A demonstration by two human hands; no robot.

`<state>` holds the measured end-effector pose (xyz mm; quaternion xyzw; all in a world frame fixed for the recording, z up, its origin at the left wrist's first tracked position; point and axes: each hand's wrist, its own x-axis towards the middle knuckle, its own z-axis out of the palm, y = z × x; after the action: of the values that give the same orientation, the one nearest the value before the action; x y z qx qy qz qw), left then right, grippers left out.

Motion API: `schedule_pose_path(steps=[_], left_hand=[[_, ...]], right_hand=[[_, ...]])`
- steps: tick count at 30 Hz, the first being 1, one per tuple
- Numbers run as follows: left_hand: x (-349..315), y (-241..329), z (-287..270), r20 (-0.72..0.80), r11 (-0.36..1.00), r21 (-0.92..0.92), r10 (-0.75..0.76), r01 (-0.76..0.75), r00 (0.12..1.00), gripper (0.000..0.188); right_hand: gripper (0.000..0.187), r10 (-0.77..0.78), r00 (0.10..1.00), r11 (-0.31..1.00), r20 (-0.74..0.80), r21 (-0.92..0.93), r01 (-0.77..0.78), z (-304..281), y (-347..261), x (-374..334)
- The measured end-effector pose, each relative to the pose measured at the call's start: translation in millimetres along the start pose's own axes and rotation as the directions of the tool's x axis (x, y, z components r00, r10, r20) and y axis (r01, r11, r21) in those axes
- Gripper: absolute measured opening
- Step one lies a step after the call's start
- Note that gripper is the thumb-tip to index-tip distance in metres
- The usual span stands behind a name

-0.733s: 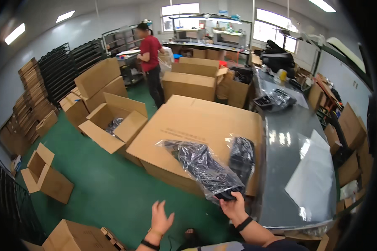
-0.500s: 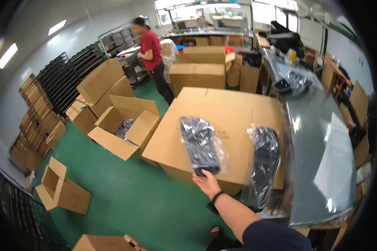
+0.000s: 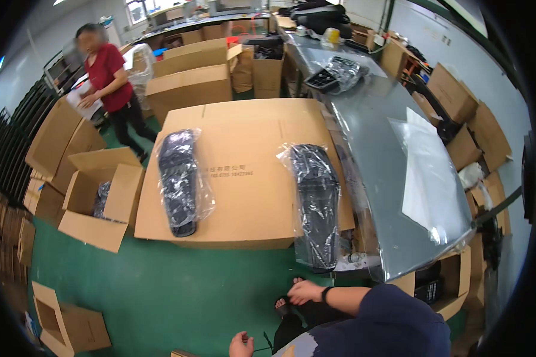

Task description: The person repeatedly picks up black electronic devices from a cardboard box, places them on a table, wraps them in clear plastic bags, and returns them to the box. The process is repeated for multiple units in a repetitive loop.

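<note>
Low in front of my body is my right hand (image 3: 305, 293), a dark band on its wrist. Its fingers are curled together and nothing shows in them. At the bottom edge, my left hand (image 3: 241, 345) is partly cut off; its visible thumb and fingers are a little apart, holding nothing I can see. Ahead of both hands, two long black moulded pieces in clear plastic bags lie on a big cardboard carton: the left bagged piece (image 3: 180, 184) wholly on top, the right bagged piece (image 3: 317, 205) overhanging the near edge. Neither hand touches them.
The large carton (image 3: 250, 131) stands beside a grey metal-topped bench (image 3: 369, 137) bearing white plastic sheeting (image 3: 429, 178) and another bagged black item (image 3: 336, 74). Open cartons (image 3: 95, 223) (image 3: 71, 327) stand leftward on the green floor. A person in red (image 3: 110, 83) stands at the far left.
My right hand has let go of the left bagged piece and drawn back toward my body. That piece now lies flat on the carton. My left hand has come into view, and the view has swung right.
</note>
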<state>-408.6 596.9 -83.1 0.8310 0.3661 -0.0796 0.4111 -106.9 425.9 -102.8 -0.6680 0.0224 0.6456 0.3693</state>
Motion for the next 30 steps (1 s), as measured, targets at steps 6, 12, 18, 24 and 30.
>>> schedule_pose_path(steps=[6,12,18,24,30], left_hand=[[58.9,41.8,-9.8,0.153,0.973,0.194,0.096,-0.125,0.984,0.034],[113.8,115.3,-5.6,0.371,0.932,0.286,0.106,-0.222,0.923,0.044],[207.8,253.5,-8.6,0.458,0.760,0.405,0.313,-0.509,0.832,0.082],[305.7,338.4,-20.7,0.045,0.728,0.335,0.621,-0.598,0.782,0.093],[351.8,377.3,-52.9,0.202,0.139,0.397,0.951,-0.907,0.234,0.077]], right_hand=[[0.056,-0.124,0.301,0.965,-0.946,-0.044,0.258,-146.6,86.8,23.1],[0.078,-0.010,0.774,0.731,-0.633,0.523,0.437,-166.9,54.9,56.3],[0.048,-0.500,0.782,0.742,-0.373,0.282,0.609,-150.2,24.5,41.3],[0.038,-0.507,0.862,0.822,0.020,0.313,0.477,-151.7,-93.7,-129.2],[0.052,-0.372,0.928,0.906,0.010,0.220,0.360,-193.5,-171.5,-223.1]])
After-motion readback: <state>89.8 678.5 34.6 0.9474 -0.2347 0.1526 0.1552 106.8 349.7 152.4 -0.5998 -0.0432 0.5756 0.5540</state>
